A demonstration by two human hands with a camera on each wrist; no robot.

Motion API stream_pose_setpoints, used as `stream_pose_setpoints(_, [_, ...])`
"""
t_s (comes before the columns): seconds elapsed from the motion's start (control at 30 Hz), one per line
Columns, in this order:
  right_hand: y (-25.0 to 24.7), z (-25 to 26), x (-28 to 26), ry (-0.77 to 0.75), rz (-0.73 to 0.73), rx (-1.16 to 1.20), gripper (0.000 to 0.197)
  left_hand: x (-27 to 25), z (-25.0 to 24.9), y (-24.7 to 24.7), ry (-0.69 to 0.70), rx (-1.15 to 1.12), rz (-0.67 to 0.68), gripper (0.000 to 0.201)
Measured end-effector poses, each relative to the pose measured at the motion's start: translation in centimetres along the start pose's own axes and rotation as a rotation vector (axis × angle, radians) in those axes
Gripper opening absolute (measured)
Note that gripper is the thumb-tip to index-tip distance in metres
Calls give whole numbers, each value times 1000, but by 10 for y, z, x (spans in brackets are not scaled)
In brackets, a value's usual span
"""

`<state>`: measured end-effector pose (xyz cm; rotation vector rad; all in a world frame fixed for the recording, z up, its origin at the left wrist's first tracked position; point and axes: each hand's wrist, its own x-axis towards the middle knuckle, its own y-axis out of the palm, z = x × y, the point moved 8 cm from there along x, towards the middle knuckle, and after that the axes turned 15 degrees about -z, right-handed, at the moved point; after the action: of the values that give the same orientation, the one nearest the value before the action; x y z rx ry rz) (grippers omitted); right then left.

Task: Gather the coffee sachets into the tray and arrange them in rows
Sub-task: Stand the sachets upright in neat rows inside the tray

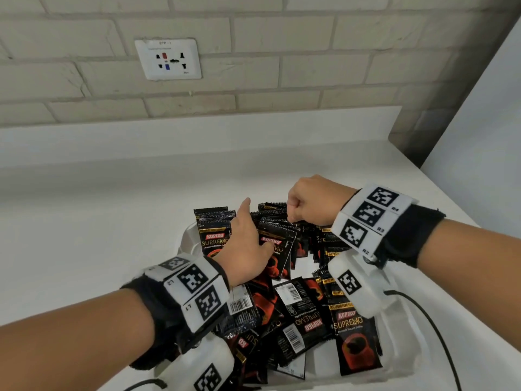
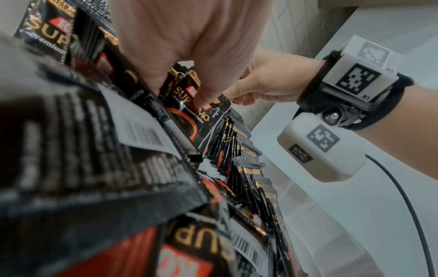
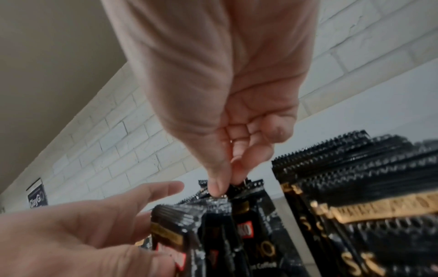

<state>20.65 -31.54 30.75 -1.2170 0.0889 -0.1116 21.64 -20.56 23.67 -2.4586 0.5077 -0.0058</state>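
Observation:
A white tray (image 1: 186,240) on the counter holds many black Kopiko Supremo coffee sachets. Some stand upright in a row (image 1: 332,244) along its right side; others lie loose in a heap (image 1: 298,320) at the near end. My left hand (image 1: 255,231) clamps an upright bundle of sachets (image 1: 282,249) at the tray's far left, thumb on the front, straight fingers behind. My right hand (image 1: 291,220) is above that bundle and pinches the serrated top edge of a sachet (image 3: 246,187) between thumb and forefinger (image 3: 217,184). Seen in the right wrist view, the left hand (image 3: 142,215) sits just below the pinch.
The white counter (image 1: 112,221) runs back to a brick wall with a power socket (image 1: 168,60). A pale panel (image 1: 493,108) closes the right side. A black cable (image 1: 439,328) trails from the right wrist camera past the tray's right wall (image 2: 308,206).

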Motion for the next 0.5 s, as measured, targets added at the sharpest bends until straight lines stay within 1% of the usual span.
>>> stream_pose_setpoints(0.17, [3, -7, -3, 83, -6, 74, 16, -3, -1, 2, -16, 0, 20, 86])
stream_pose_setpoints(0.27, [-14, -14, -8, 102, -96, 100, 17, -4, -1, 3, -24, -9, 32, 86])
stream_pose_setpoints(0.37, [-27, -21, -14, 84, -113, 13, 21, -1, 1, 3, -18, -17, 18, 87])
stream_pose_setpoints(0.5, [-11, -27, -16, 26, 3, -223, 27, 0, 1, 5, -28, -33, 12, 87])
